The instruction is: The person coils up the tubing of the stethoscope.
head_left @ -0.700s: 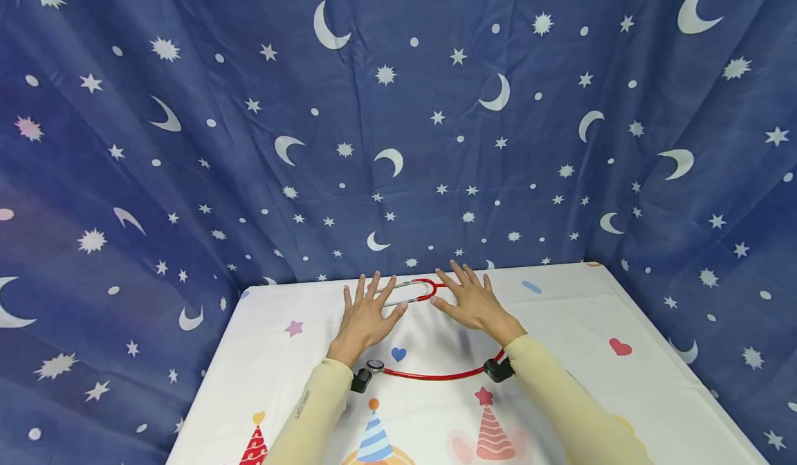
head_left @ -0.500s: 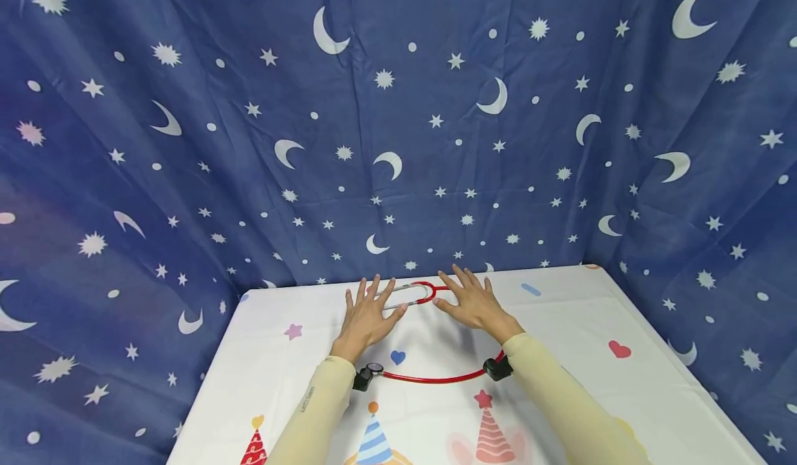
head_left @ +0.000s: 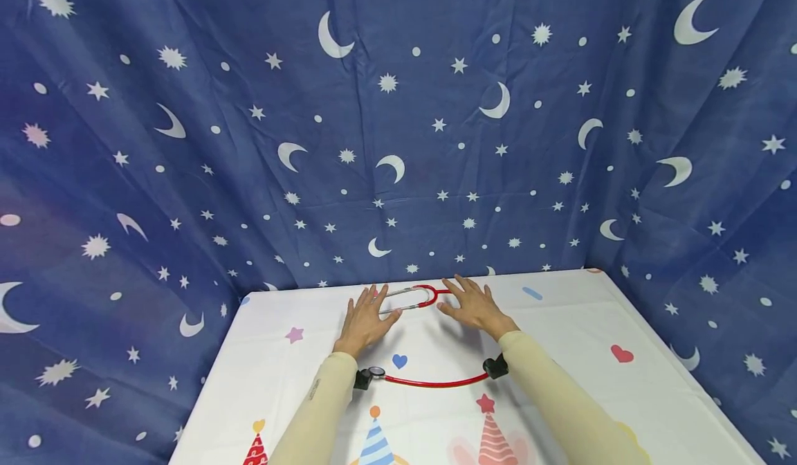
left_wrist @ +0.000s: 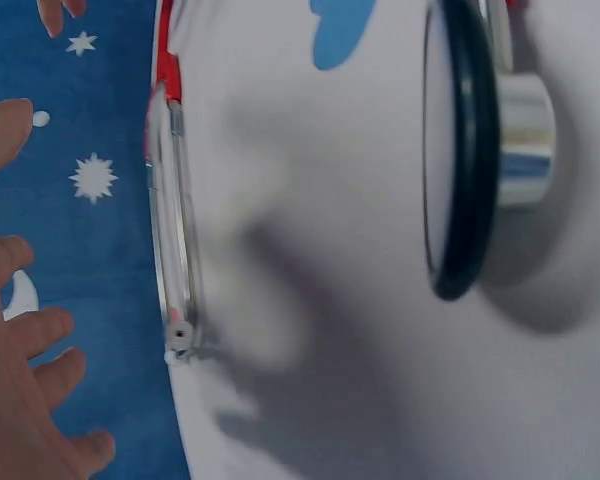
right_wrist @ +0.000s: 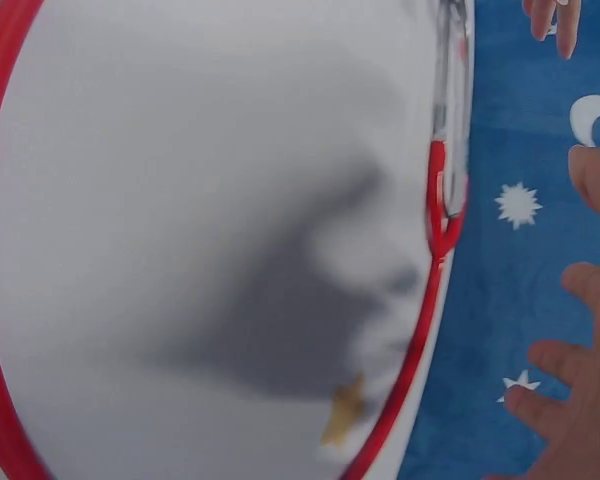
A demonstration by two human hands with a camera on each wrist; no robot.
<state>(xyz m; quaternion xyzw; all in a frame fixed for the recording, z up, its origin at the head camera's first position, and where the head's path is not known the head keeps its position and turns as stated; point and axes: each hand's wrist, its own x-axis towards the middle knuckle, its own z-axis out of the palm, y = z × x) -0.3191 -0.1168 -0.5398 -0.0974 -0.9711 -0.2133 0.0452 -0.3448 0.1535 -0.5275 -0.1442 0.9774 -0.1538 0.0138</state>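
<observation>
A stethoscope with red tubing (head_left: 429, 384) lies in a loop on the white table. Its metal ear tubes (head_left: 398, 308) point left near the far edge. In the left wrist view its round, dark-rimmed chest piece (left_wrist: 465, 150) shows large, close to the camera. My left hand (head_left: 364, 323) hovers over the ear tubes' left end, fingers apart, holding nothing. Beyond the Y-joint, my right hand (head_left: 474, 308) hangs over the tubing, likewise holding nothing. In the right wrist view the red Y-joint (right_wrist: 444, 235) lies apart from the fingers, whose shadow falls on the cloth. The right forearm hides some tubing.
A white tablecloth (head_left: 560, 375) printed with party hats, hearts and stars covers the table. Dark blue curtains (head_left: 398, 105) with moons and stars stand behind and at both sides. Black wrist cameras (head_left: 495, 366) sit under the sleeves, close above the tubing.
Both hands have come down slightly and drawn a little towards me, the left fingers less spread. The whole head view has shifted a little. The stethoscope has stayed in place.
</observation>
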